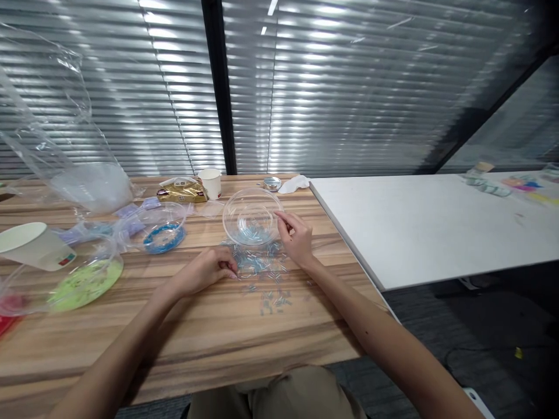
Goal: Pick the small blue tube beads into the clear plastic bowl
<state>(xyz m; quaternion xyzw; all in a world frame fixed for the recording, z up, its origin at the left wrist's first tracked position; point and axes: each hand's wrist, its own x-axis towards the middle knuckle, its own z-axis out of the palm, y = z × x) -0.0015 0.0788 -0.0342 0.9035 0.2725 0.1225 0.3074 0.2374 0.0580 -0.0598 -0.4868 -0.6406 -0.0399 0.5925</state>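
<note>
Pale-blue tube pieces (257,262) scattered on wood-grain bench (196,343), in front of clear bowl (236,209); more pieces inside bowl. Left hand (213,266): fingers curled down at scatter's left edge; cannot tell whether grip holds piece. Right hand (297,237): fingertips together at bowl's right rim; cannot tell whether grip grasps rim.

bright light through blinds (336,87) | upper-right corner dark | edges stretched
</note>
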